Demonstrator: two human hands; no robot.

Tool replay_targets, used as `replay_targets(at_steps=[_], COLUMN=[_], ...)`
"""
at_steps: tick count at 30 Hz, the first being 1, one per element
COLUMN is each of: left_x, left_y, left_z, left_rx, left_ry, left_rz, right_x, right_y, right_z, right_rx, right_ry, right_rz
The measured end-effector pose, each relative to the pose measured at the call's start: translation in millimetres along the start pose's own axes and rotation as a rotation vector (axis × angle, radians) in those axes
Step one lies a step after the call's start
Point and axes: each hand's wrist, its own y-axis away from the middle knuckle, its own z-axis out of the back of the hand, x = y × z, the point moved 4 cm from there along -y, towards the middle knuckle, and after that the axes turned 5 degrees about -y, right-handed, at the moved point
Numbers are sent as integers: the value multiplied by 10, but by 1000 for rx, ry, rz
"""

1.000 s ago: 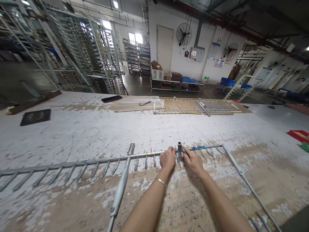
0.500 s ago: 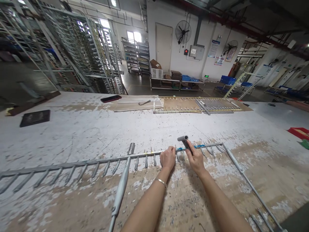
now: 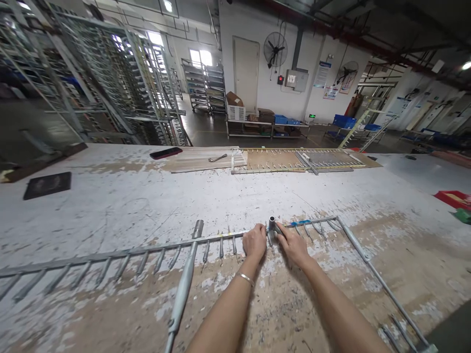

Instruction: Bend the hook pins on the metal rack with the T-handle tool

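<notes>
A grey metal rack [image 3: 147, 251] with a row of short prongs lies across the near part of the worktable. My left hand [image 3: 255, 241] is closed at its long bar, beside the prongs; the fingertips are partly hidden. My right hand [image 3: 293, 244] is wrapped round the handle of a T-shaped metal tool [image 3: 272, 222], whose tubular head is down at the bar close to my left fingers. Blue marking [image 3: 300, 223] shows on the bar to the right of that hand.
On the worktable [image 3: 125, 196] lie a phone [image 3: 166, 153], a wrench [image 3: 218, 158], a dark flat plate [image 3: 47, 185] and another pronged frame [image 3: 272, 170] at the far side. A red tray [image 3: 453, 200] sits at the right. Tall metal racks [image 3: 136, 83] stand beyond.
My right hand has moved the T-shaped tool down and left to the bar, and its head has turned. My left hand stays at about the same place on the rack.
</notes>
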Motion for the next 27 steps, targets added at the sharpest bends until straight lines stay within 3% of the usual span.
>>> replay_targets(at_steps=[2,8,15,20,25,27], left_x=[23,52,44,57,61,67], left_y=[-4,-4,0,-4,-8,-13], left_z=[-4,-18,-39,-51,-47,-56], left_rx=[9,17,-33,-42,-26,-19], left_ry=[26,35,38,34,48,47], left_rz=[-5,4,-40,-42,-30,-20], right_x=[-19,-6,-114,-80,-165,-183], right_y=[-10,20,47,68,81,91], right_z=[21,213,63,139,46,75], right_rx=[-19,-299,-32,-228,-49,-124], right_ry=[-33,-268,-14,-78,73,42], right_rz=[-44,21,-66,32,-36,-43])
